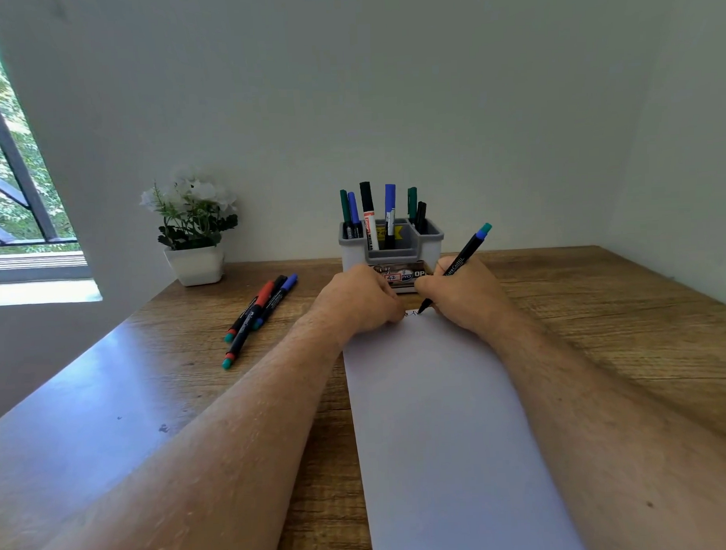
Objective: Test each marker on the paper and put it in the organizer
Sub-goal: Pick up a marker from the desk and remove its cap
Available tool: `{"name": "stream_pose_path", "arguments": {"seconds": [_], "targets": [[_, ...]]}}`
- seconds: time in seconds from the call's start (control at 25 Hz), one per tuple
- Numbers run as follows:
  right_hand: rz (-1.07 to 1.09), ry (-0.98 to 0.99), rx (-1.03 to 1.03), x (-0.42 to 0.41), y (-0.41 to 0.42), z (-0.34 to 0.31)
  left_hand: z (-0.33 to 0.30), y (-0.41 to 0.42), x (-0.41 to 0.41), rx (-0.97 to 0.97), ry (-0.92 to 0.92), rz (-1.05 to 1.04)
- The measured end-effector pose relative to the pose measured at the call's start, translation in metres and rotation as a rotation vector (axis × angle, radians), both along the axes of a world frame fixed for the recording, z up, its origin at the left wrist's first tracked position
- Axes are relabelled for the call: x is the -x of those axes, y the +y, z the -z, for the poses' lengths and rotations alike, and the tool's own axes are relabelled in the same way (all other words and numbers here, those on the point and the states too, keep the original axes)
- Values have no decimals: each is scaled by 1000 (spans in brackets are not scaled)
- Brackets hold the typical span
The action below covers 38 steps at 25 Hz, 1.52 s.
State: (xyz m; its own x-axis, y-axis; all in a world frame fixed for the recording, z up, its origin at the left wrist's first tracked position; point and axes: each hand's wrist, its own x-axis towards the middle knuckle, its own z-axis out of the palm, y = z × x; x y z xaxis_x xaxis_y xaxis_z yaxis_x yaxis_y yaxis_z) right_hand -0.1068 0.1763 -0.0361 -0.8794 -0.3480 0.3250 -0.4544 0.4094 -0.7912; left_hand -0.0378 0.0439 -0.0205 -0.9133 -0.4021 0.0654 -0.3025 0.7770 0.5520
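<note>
A white sheet of paper [440, 416] lies lengthwise on the wooden desk. My right hand [461, 296] grips a black marker with a blue and teal end [467, 252], its tip touching the paper's far edge beside small ink marks [411, 313]. My left hand [360, 297] is a closed fist resting on the paper's far left corner; whether it holds a cap is hidden. A grey organizer [432, 241] stands just behind both hands, with several markers upright in it. Three markers [260, 313] lie together on the desk to the left.
A white pot of white flowers [193, 239] stands at the back left by the wall. A window [16, 163] is on the far left. The desk [601, 307] ends at the wall behind the organizer.
</note>
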Motion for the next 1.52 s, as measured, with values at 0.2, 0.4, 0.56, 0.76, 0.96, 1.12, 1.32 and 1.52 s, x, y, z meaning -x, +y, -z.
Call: {"name": "stream_pose_path", "arguments": {"seconds": [0.2, 0.4, 0.56, 0.76, 0.96, 1.12, 1.32, 1.52], "targets": [[-14, 21, -30, -2, -2, 1, 0, -1, 1, 3, 1, -4], [6, 28, -12, -2, -1, 0, 0, 0, -1, -6, 9, 0], [-10, 34, -29, -3, -2, 0, -1, 0, 0, -12, 5, -2], [102, 3, 23, -1, -3, -1, -1, 0, -1, -34, 1, -11], [102, -19, 11, -2, -3, -3, 0, 0, -2, -48, 23, -10], [8, -174, 271, -5, -3, -14, -15, 3, -14, -423, 266, -45], [-251, -405, 524, -13, -5, -21, -31, 8, -31, -732, 444, -150], [-434, -498, 726, -17, -6, -24, -32, 8, -32, -877, 456, -177]]}}
